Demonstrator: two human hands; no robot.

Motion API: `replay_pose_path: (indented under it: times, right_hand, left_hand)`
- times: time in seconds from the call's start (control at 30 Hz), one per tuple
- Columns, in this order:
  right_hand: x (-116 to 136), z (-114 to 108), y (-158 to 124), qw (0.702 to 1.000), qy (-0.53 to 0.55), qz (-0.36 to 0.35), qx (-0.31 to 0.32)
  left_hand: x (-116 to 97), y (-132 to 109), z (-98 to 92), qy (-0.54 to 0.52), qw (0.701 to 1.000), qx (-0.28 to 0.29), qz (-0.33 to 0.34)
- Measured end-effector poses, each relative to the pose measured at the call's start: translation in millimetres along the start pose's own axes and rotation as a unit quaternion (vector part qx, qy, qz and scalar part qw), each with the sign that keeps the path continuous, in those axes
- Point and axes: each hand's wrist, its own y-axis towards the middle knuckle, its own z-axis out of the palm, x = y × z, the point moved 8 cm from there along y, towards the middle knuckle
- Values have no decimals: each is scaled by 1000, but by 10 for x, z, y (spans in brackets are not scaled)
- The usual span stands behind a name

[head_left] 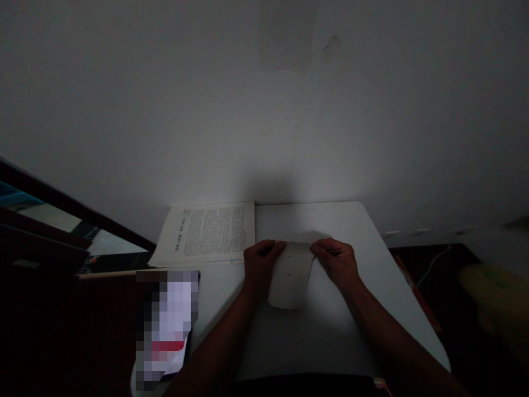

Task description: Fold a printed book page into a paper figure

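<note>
Location reference: the white table (322,220). A pale paper slip (291,275) is held over the middle of the table, spanning the gap between the two hands. The left hand (261,262) pinches the slip's far left corner between thumb and forefinger; the right hand (336,262) pinches the far right corner likewise. The slip's far edge runs from one set of fingertips to the other; its body extends from them toward the table's near side, below the grip. Small dark marks are noted on its face. Whether its near edge touches the table cannot be determined.

A printed book (215,234) lies open at the table's far left corner. A device with a lit, pixelated screen (171,320) lies along the table's near left edge. Beyond the table's far edge stands a wall (206,110). Lighting is dim.
</note>
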Motion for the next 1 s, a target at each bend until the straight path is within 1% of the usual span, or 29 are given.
replay_pose_path:
  times: [0.17, 0.37, 0.7, 0.83, 1.0]
  right_hand:
    - [11, 5, -10, 1000, -7, -1, 8]
    - [-1, 8, -8, 1000, 1, -8, 16]
    - [-139, -25, 25, 998, 62, 0, 1]
    - [-163, -32, 30, 998, 59, 8, -10]
    - [-164, -42, 28, 998, 52, 21, -15]
  left_hand:
    - [14, 9, -2, -11, 1000, -7, -18]
    - [5, 12, -1, -16, 1000, -4, -13]
    - [-19, 1, 15, -3, 1000, 4, 2]
    - [-24, 0, 4, 3, 1000, 0, -1]
    - [-11, 0, 9, 11, 1000, 13, 5]
